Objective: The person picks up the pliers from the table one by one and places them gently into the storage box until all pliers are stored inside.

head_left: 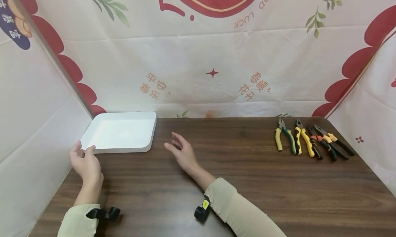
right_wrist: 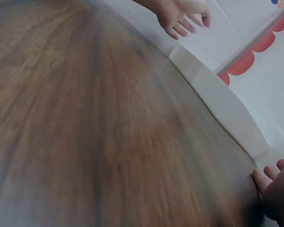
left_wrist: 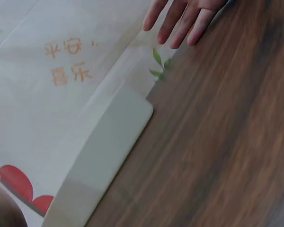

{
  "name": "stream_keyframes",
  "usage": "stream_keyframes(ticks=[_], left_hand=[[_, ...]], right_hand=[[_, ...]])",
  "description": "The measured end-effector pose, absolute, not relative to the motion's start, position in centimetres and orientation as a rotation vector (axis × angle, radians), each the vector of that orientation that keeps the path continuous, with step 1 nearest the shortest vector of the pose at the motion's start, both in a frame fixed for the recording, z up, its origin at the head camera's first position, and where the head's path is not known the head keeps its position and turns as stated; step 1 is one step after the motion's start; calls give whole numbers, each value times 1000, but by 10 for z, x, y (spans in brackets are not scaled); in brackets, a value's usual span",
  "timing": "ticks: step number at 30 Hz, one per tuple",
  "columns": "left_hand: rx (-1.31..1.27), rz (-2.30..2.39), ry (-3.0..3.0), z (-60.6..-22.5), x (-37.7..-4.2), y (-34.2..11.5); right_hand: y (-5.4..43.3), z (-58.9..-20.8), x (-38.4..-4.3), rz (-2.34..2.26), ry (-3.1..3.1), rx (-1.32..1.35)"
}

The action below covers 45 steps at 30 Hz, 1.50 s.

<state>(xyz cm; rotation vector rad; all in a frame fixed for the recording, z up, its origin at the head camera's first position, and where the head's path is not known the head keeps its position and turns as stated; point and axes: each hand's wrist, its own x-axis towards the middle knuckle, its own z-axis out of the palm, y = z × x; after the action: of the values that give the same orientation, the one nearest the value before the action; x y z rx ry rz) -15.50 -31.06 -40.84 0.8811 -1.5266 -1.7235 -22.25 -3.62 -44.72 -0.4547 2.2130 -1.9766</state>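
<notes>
A white rectangular tray (head_left: pixel 123 132) lies at the back left of the brown table, its inside bare. My left hand (head_left: pixel 86 161) hovers at its front left corner, fingers loosely bent and thumb close to the rim, holding nothing. To the right of the tray my right hand (head_left: pixel 183 153) is raised with parted, relaxed fingers and a bare palm side. In the left wrist view the tray's side wall (left_wrist: pixel 109 146) shows between the hands. The right wrist view has the same wall (right_wrist: pixel 222 104), with my right fingers (right_wrist: pixel 261 179) near its close end.
Several pairs of pliers stand out at the back right: one with green and yellow handles (head_left: pixel 292 140), one yellow and black (head_left: pixel 307 142), then overlapping ones with orange and black grips (head_left: pixel 329 147). Printed white cloth (head_left: pixel 198 58) walls the table's back and sides.
</notes>
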Motion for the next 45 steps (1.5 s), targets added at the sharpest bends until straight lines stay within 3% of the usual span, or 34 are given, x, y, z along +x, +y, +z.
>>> stream_keyframes(ticks=[16,29,45], left_hand=[[785,-1342,-2045,-432,-163,-330],[876,-1614,-1884,-444,-172,-346],[1007,-1525,-2017,-442,-161,-347]], right_hand=[[-86,-446,-225,-1997,2304,-473],[-102,-450,-230,-1942,2417,-509],[-115,-454,-225,-1626,2631,-609]])
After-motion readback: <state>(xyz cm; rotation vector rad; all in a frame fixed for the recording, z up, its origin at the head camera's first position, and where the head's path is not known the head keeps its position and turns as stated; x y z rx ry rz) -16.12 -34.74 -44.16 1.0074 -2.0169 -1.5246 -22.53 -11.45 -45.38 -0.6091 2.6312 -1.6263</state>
